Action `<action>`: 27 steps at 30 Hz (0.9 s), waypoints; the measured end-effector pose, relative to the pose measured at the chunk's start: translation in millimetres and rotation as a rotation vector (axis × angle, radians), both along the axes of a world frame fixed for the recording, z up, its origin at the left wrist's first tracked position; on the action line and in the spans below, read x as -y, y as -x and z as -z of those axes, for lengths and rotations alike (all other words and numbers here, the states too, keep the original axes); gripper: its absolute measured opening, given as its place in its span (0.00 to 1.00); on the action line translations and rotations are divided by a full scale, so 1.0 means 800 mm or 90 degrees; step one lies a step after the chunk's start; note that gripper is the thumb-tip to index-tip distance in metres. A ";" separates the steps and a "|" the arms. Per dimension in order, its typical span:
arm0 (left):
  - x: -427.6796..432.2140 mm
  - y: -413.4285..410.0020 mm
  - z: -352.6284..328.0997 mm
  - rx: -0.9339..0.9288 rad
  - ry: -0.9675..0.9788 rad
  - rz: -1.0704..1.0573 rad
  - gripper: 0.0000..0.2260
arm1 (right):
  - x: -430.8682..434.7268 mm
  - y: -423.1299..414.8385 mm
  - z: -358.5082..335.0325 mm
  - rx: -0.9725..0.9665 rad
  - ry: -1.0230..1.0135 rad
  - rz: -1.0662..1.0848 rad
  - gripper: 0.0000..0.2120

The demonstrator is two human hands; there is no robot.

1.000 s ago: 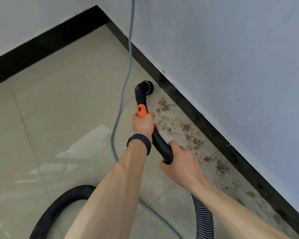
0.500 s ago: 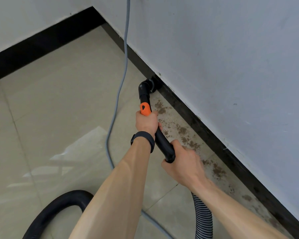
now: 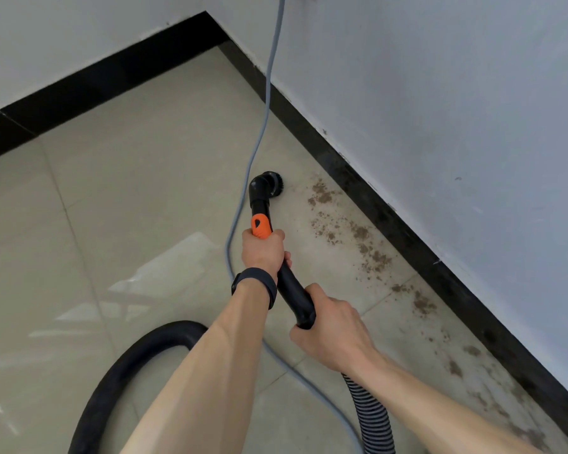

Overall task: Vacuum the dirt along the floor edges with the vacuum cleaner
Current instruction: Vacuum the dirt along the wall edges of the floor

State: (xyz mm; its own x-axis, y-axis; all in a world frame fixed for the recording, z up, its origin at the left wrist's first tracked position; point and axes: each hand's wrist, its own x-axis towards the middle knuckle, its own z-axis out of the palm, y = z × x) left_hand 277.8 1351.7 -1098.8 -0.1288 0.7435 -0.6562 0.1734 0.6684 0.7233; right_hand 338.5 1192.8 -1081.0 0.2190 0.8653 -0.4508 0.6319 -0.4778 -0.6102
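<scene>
Gripping the vacuum wand point(image 3: 292, 290) with both hands. The left hand point(image 3: 263, 250) is wrapped round it right under the orange collar point(image 3: 260, 226), fingers curled tight, with a dark wristband point(image 3: 254, 283) on that wrist. The right hand point(image 3: 332, 335) is clamped round the wand's rear end, where the ribbed hose point(image 3: 371, 411) joins.

Landmark is the black skirting point(image 3: 407, 237) under the right-hand wall point(image 3: 440, 93):
- The brush head point(image 3: 269, 180) sits low at the floor point(image 3: 128, 208), off the skirting, with bare tile between them. Bristles face the skirting. Can't tell if they touch the tile.
- The dirt point(image 3: 358, 234) lies as brown clumps and specks in a strip along the skirting's foot. It starts just beside the brush head on the skirting side and runs back past both hands.
- The grey cord point(image 3: 263, 126) drops down the wall, crosses the skirting and trails over the floor on the wand's far side from the skirting.
- The black hose point(image 3: 112, 388) loops on the floor well away from the skirting.

Delta vs 0.5 s ago:
- The brush head was tucked against the skirting and has now pulled back off it onto open tile.
- Both grips are unchanged, at the same spots on the wand.
- The clumps nearest the head are still there, and the strip looks much the same.
</scene>
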 end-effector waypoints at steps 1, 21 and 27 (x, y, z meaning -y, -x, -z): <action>0.006 0.005 0.001 -0.005 0.000 -0.006 0.12 | 0.006 0.005 0.000 -0.004 -0.001 -0.002 0.12; 0.017 -0.058 0.001 -0.016 -0.020 0.011 0.09 | 0.014 -0.049 0.009 0.014 -0.001 0.053 0.15; 0.015 -0.073 0.003 -0.001 -0.022 0.022 0.10 | 0.013 -0.060 0.012 0.021 -0.002 0.067 0.14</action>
State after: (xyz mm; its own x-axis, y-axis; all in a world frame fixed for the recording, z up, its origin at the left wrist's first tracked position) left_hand 336.2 1340.0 -1101.4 -0.1035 0.7696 -0.6300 0.1977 0.6367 0.7453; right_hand 386.6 1182.1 -1090.7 0.3237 0.8380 -0.4393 0.5976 -0.5411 -0.5917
